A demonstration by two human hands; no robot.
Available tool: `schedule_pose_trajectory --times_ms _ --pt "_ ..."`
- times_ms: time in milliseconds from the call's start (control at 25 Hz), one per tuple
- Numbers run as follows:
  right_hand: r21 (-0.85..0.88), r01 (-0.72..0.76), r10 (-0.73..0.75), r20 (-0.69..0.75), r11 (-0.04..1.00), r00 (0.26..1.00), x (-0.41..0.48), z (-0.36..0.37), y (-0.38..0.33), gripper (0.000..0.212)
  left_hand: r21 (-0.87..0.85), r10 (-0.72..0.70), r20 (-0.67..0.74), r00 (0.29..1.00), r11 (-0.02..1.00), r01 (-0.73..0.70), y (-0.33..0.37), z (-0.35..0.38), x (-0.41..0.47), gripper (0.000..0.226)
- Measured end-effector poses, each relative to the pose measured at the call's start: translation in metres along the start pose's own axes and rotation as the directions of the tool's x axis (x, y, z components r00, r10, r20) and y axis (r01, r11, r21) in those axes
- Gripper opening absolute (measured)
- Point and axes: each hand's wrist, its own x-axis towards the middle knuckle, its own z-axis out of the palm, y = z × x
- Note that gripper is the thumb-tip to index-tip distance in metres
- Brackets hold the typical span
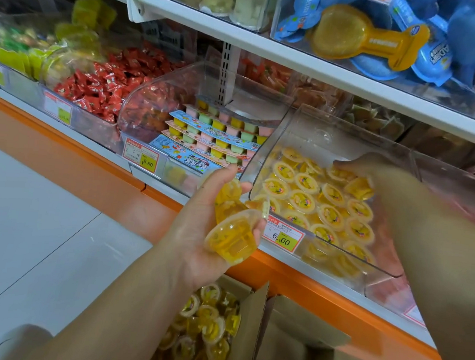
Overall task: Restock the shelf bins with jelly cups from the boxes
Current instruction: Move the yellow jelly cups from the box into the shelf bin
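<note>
here, left hand (199,219) cupping jelly cups (233,237)

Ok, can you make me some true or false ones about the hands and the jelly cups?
1. The left hand holds yellow jelly cups. True.
2. The right hand is down in the cardboard box. False: it reaches into the clear bin on the shelf.
3. The cardboard box is empty. False: yellow jelly cups lie in it.
4. The clear bin already has jelly cups in it. True.
</note>
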Motion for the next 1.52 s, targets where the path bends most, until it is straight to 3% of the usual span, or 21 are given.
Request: schedule_pose_trajectory --times_ms 80,160,320,440,520,600,680,800,880,1040,1200,1280,1440,1520 --pt "-0.183 0.004 -0.010 -0.029 0.983 1.000 -0.002 0.005 0.001 0.058 -0.011 -0.003 -0.009 1.000 1.000 0.003 -0.001 0.000 0.000 0.044" --pt "-0.220 0.006 -0.014 -0.033 0.976 0.999 -0.011 0.008 -0.003 0.060 -0.020 -0.014 -0.010 1.000 1.000 0.013 0.000 0.000 0.002 0.045" --pt "-0.118 0.000 -0.011 -0.086 0.993 0.996 -0.013 0.002 0.000 0.043 -0.011 -0.029 -0.009 1.000 1.000 0.028 -0.001 0.002 0.002 0.044" --pt "-0.048 -0.030 0.019 -0.217 0.998 0.976 -0.007 -0.002 0.004 0.015 -0.010 -0.034 0.003 0.999 0.999 0.034 -0.002 0.003 0.002 0.043" --pt "-0.055 -0.039 0.024 -0.253 0.998 0.967 -0.008 0.003 0.005 0.019 -0.016 -0.039 0.003 0.999 0.999 0.039 -0.002 0.004 0.002 0.041" --pt "-0.131 -0.039 0.008 -0.223 0.991 0.975 -0.010 0.011 0.011 0.032 -0.030 -0.041 0.015 0.999 0.999 0.041 -0.002 0.005 0.002 0.041" --pt "-0.281 0.006 -0.064 -0.198 0.960 0.978 -0.009 0.013 0.014 0.031 -0.034 -0.042 0.026 0.999 0.999 0.043 -0.001 0.004 0.004 0.043" --pt "-0.542 0.082 -0.102 -0.008 0.836 0.995 -0.022 0.002 0.007 0.027 -0.029 -0.055 0.024 0.998 0.998 0.056 0.000 0.003 0.005 0.051" --pt "-0.623 0.141 -0.112 0.086 0.769 0.990 -0.031 -0.007 0.004 0.034 -0.031 -0.053 0.029 0.998 0.998 0.054 0.000 0.002 0.004 0.048" --pt "-0.669 0.187 -0.202 0.057 0.719 0.978 -0.037 -0.010 0.006 0.036 -0.029 -0.055 0.036 0.998 0.998 0.056 -0.002 0.003 -0.001 0.039" --pt "-0.319 0.201 -0.207 0.017 0.926 0.978 -0.033 -0.004 0.005 0.031 -0.033 -0.059 0.037 0.998 0.998 0.060 -0.003 0.004 -0.004 0.037" --pt "-0.245 0.190 -0.183 0.053 0.951 0.982 -0.040 -0.002 0.000 0.030 -0.034 -0.058 0.038 0.998 0.998 0.059 -0.003 0.004 -0.004 0.037" --pt "-0.499 0.287 -0.195 0.229 0.818 0.954 -0.056 0.001 -0.003 0.041 -0.034 -0.057 0.036 0.998 0.998 0.058 -0.002 0.003 -0.002 0.039" --pt "-0.547 0.318 -0.176 0.297 0.775 0.939 -0.060 0.004 0.000 0.050 -0.040 -0.050 0.042 0.998 0.998 0.051 -0.001 0.004 -0.002 0.039"
